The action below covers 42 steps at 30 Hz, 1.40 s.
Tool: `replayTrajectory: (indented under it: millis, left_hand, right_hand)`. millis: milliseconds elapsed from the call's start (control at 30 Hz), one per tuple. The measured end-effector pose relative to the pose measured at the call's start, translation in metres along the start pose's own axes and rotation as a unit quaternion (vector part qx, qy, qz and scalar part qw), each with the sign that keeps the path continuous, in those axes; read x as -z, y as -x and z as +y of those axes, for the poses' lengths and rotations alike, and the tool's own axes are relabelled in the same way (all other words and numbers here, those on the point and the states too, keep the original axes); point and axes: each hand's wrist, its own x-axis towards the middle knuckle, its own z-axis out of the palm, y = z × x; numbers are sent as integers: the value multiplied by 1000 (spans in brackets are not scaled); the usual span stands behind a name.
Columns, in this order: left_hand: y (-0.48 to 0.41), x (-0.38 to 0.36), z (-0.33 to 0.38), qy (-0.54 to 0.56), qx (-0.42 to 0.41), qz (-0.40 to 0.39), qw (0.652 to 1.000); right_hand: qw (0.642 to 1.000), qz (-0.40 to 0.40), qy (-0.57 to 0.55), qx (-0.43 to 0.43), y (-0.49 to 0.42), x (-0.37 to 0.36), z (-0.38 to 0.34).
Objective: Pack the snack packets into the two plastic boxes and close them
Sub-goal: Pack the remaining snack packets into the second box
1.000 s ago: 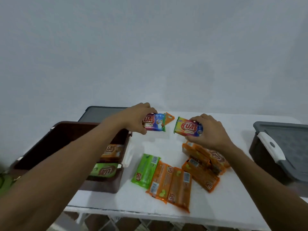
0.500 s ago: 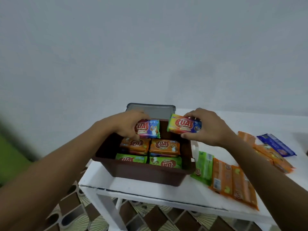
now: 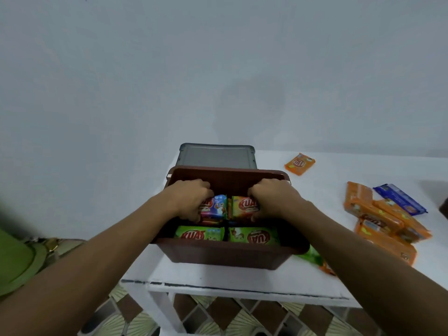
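A brown plastic box (image 3: 225, 255) stands open at the table's left end. Inside it, my left hand (image 3: 191, 198) grips a blue snack packet (image 3: 215, 207) and my right hand (image 3: 271, 200) grips an orange-yellow snack packet (image 3: 244, 206), both pressed down in the far row. Two green packets (image 3: 201, 235) (image 3: 254, 236) lie in the near row. A grey lid (image 3: 217, 156) lies flat behind the box. Loose orange packets (image 3: 378, 219) and one blue packet (image 3: 400, 200) lie in a heap on the right. A single orange packet (image 3: 300, 163) lies farther back.
The white table (image 3: 242, 280) ends just left of the box, with patterned floor tiles (image 3: 218, 316) below. A green packet (image 3: 311, 255) pokes out beside the box's right corner. A green object (image 3: 14, 260) sits at the far left edge. A plain wall rises behind.
Both hands have gone down from above the box into it, carrying their packets into the far row. The view has shifted left and closer to the box.
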Motion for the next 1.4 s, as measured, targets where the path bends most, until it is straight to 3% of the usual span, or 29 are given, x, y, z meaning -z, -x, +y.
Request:
replayTrajectory:
  millis: [133, 433, 967, 1333, 1400]
  left_hand:
    - [1, -4, 1, -32, -10, 49, 998]
    - [5, 4, 2, -12, 50, 25, 998]
    - [-2, -4, 7, -52, 66, 43, 996]
    - [1, -4, 3, -26, 69, 51, 996]
    - [3, -4, 3, -24, 74, 69, 995]
  right_hand:
    - [1000, 6, 18, 6, 0, -3, -1]
    - [1000, -3, -11, -20, -11, 0, -7]
    - [999, -3, 38, -21, -7, -8, -12]
    - [999, -3, -35, -7, 0, -4, -12]
    - [997, 35, -69, 17, 7, 1, -5]
